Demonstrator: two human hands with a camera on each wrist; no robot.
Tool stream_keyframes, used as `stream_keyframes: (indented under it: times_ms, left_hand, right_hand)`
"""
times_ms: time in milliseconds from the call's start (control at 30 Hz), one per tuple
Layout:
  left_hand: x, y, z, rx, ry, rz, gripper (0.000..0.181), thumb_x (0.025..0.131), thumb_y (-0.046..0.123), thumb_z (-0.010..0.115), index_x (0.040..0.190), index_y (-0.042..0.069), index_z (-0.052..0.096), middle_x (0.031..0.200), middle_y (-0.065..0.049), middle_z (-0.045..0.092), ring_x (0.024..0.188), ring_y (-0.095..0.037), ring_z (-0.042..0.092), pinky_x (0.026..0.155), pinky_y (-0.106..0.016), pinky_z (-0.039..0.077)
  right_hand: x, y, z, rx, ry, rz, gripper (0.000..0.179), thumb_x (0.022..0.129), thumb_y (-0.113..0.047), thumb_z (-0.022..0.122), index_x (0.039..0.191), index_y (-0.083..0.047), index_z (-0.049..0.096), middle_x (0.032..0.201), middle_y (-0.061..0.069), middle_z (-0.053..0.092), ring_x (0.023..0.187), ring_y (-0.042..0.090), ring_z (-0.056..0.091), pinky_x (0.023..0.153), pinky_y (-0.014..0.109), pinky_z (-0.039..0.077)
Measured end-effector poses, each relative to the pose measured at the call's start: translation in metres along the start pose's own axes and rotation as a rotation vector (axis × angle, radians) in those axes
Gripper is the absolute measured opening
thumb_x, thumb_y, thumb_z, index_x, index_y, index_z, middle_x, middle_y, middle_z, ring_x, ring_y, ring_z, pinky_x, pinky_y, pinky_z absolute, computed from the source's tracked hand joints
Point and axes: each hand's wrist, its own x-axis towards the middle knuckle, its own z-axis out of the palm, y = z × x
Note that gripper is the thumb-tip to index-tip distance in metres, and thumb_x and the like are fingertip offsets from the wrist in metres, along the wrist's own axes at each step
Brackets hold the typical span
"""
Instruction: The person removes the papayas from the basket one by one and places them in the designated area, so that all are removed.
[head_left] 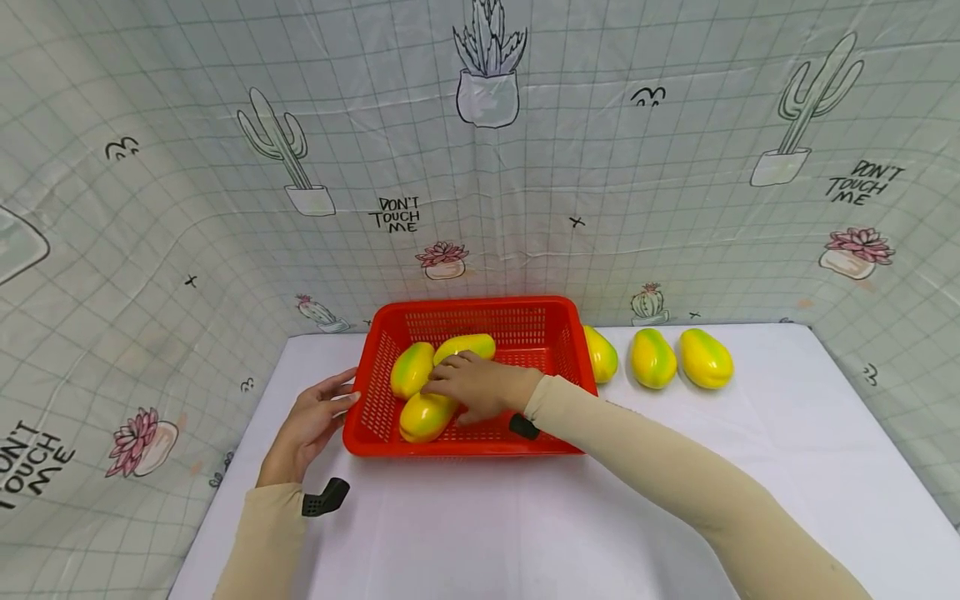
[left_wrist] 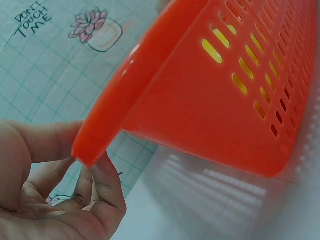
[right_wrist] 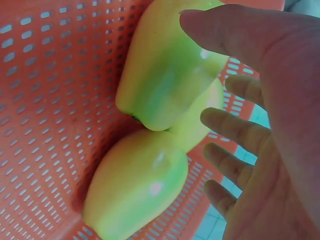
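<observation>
A red plastic basket (head_left: 480,448) with slotted walls stands on the table and holds three yellow fruits with green streaks, shaped like papayas: one at the left (head_left: 412,371), one at the back (head_left: 472,344) and one at the front (head_left: 427,418). At the basket's left end, my left hand (head_left: 311,425) pinches the rim (left_wrist: 110,105) between thumb and fingers. Over the fruits inside, my right hand (head_left: 480,385) is spread palm down. In the right wrist view its fingers (right_wrist: 235,125) are loosely extended, with the thumb overlapping the upper fruit (right_wrist: 170,65); contact is unclear.
To the right of the basket lie three more such fruits: one close to its wall (head_left: 602,356), then a middle one (head_left: 652,360) and a far right one (head_left: 707,359). A white cloth (head_left: 450,533) covers the table. Behind it hangs a checked, cactus-printed curtain (head_left: 600,158).
</observation>
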Motion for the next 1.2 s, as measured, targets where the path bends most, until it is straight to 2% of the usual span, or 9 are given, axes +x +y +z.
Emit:
stream_keyframes:
  times_ms: [367, 633, 800, 933, 1067, 1200]
  left_hand:
    - [-0.001, 0.001, 0.0, -0.009, 0.005, 0.002, 0.061, 0.108, 0.01, 0.059, 0.165, 0.009, 0.037, 0.154, -0.019, 0.041, 0.116, -0.019, 0.053, 0.085, -0.015, 0.055]
    - [-0.002, 0.001, 0.001, 0.002, -0.003, 0.008, 0.061, 0.108, 0.01, 0.058, 0.165, 0.008, 0.037, 0.156, -0.02, 0.04, 0.117, -0.02, 0.053, 0.085, -0.015, 0.055]
    - [-0.001, 0.0, 0.001, 0.005, 0.006, 0.01, 0.06, 0.108, 0.01, 0.058, 0.164, 0.008, 0.038, 0.155, -0.02, 0.04, 0.117, -0.02, 0.054, 0.085, -0.015, 0.055]
    - [-0.001, 0.0, 0.001, 0.002, 0.006, 0.009, 0.06, 0.108, 0.011, 0.058, 0.165, 0.009, 0.037, 0.156, -0.02, 0.04, 0.119, -0.021, 0.053, 0.085, -0.015, 0.055]
    - [-0.001, 0.0, 0.001, 0.002, 0.004, 0.01, 0.06, 0.108, 0.009, 0.057, 0.165, 0.008, 0.037, 0.155, -0.02, 0.04, 0.118, -0.021, 0.052, 0.085, -0.015, 0.054]
    - [-0.001, -0.001, 0.002, 0.003, 0.006, 0.012, 0.059, 0.108, 0.007, 0.056, 0.164, 0.008, 0.038, 0.152, -0.019, 0.041, 0.118, -0.021, 0.052, 0.085, -0.015, 0.054]
  right_hand:
    - [0.0, 0.001, 0.005, 0.008, -0.023, 0.022, 0.071, 0.098, -0.034, 0.078, 0.159, -0.02, 0.047, 0.163, 0.005, 0.046, 0.154, 0.031, 0.036, 0.128, 0.052, 0.025]
    - [-0.003, 0.001, 0.004, -0.04, -0.016, 0.02, 0.073, 0.095, -0.034, 0.081, 0.158, -0.02, 0.047, 0.154, 0.006, 0.053, 0.147, 0.03, 0.044, 0.127, 0.048, 0.029]
    - [-0.001, -0.002, 0.001, -0.063, -0.022, -0.018, 0.084, 0.091, -0.036, 0.085, 0.162, -0.024, 0.042, 0.161, 0.002, 0.046, 0.15, 0.027, 0.041, 0.126, 0.048, 0.031]
    - [0.003, -0.005, 0.0, -0.073, -0.056, -0.066, 0.09, 0.091, -0.033, 0.085, 0.166, -0.028, 0.036, 0.167, -0.001, 0.039, 0.154, 0.025, 0.036, 0.127, 0.045, 0.03]
    - [0.009, -0.007, 0.002, -0.132, -0.064, -0.097, 0.093, 0.091, -0.032, 0.085, 0.167, -0.029, 0.032, 0.166, -0.004, 0.04, 0.153, 0.023, 0.037, 0.127, 0.041, 0.03]
    - [0.014, -0.008, 0.005, -0.199, -0.044, -0.091, 0.09, 0.091, -0.034, 0.084, 0.166, -0.027, 0.034, 0.162, -0.005, 0.044, 0.151, 0.02, 0.039, 0.126, 0.038, 0.031]
